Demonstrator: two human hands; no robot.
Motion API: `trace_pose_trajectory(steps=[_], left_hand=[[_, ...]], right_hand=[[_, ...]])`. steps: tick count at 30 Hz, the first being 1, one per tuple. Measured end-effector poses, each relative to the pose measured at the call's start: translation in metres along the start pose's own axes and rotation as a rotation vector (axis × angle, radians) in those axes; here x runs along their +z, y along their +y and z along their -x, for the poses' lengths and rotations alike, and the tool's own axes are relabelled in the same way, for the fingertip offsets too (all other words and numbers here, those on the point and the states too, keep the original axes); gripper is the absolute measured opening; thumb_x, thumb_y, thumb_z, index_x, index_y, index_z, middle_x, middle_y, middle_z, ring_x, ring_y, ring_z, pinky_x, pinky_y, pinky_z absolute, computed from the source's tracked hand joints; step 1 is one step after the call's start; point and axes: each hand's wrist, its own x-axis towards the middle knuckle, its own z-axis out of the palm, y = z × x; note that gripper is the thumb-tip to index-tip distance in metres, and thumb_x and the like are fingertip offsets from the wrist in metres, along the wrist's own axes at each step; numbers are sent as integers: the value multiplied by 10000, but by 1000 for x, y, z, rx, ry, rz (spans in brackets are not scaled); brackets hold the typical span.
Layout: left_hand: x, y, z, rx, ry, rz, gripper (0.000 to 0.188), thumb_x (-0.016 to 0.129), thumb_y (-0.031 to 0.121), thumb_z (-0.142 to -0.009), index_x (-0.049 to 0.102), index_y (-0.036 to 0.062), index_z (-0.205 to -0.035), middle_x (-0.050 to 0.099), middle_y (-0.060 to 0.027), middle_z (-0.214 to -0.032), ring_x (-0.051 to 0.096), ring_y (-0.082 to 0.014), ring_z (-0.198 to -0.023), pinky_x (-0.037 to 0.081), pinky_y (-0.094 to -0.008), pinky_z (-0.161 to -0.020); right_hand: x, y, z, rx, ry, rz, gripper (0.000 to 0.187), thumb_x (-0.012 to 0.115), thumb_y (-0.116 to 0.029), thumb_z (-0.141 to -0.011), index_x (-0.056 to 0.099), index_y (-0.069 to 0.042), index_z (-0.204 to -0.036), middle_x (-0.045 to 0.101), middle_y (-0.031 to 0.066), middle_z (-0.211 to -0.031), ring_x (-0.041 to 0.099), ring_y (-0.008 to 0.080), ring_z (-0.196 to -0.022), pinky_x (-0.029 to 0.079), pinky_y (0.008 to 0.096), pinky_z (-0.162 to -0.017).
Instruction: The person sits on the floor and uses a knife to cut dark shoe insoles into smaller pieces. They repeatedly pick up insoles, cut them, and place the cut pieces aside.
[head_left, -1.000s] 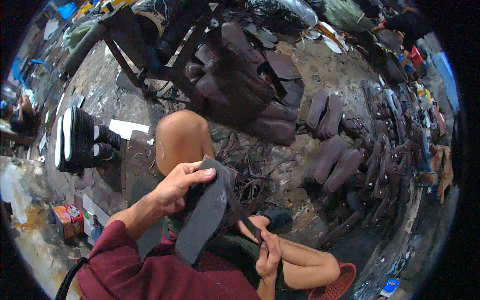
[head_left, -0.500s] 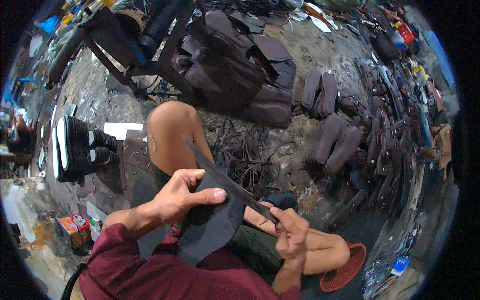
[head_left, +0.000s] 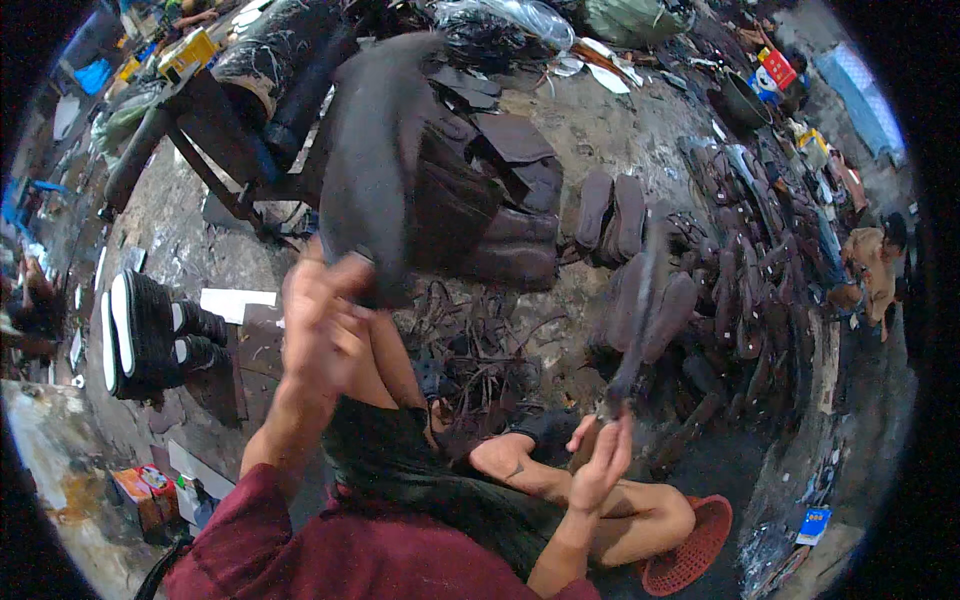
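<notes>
My left hand (head_left: 325,325), blurred by motion, pinches the lower end of a dark, flat, sole-shaped sheet (head_left: 375,170). The sheet stands up in front of a heap of brown sole pieces and looks smeared too. On the right, my right hand (head_left: 603,455) is closed round the handle of a long-bladed knife (head_left: 645,320), whose blade points up and away from me. Behind the blade lie paired brown soles (head_left: 672,315) on the floor.
A dark metal stand (head_left: 215,150) rises at the far left beside the brown heap (head_left: 515,240). Black sandals with white soles (head_left: 135,335) sit at left. Cut strips (head_left: 480,350) litter the floor between my legs. Rows of brown soles (head_left: 740,270) stretch along the right. A red sandal (head_left: 690,550) is by my foot.
My left hand has carried the dark sheet from my lap up and away. The knife has come off the sheet, and my right hand has swung its blade up to the right.
</notes>
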Motion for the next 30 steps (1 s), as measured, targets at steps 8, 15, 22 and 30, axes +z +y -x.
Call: trace_pose_trajectory(steps=[8, 15, 22, 30], left_hand=[[36, -44, 32, -383, -131, 155, 331, 716, 233, -797, 606, 44, -1046, 666, -76, -926, 639, -213, -877, 512, -356, -877], [24, -57, 40, -537, -111, 175, 321, 700, 111, -790, 584, -2, -1066, 656, -83, -959, 658, -200, -881, 542, -324, -840], [-18, -57, 46, -479, -277, -5, 475, 714, 94, -728, 524, -27, -1146, 630, -113, -1002, 652, -227, -883, 547, -362, -831], [-40, -49, 49, -404, -306, -189, 509, 718, 151, -710, 534, -40, -1144, 641, -113, -974, 659, -227, -872, 555, -351, -791]], right_hand=[[-1, 36, 40, -408, -186, 453, 411, 470, -42, -917, 541, -60, -1321, 567, 145, -838, 531, 285, -684, 445, 368, -616], [-30, 27, 57, -386, -217, 518, 321, 471, -57, -936, 582, 9, -1230, 574, 162, -818, 516, 272, -668, 420, 359, -608], [-6, -16, 31, -163, -412, 576, 372, 580, -21, -863, 626, -93, -1226, 628, 132, -853, 628, 309, -761, 501, 377, -653], [88, -9, -2, -207, -452, 420, 378, 562, -69, -903, 607, -135, -1272, 528, 90, -724, 553, 266, -644, 454, 383, -603]])
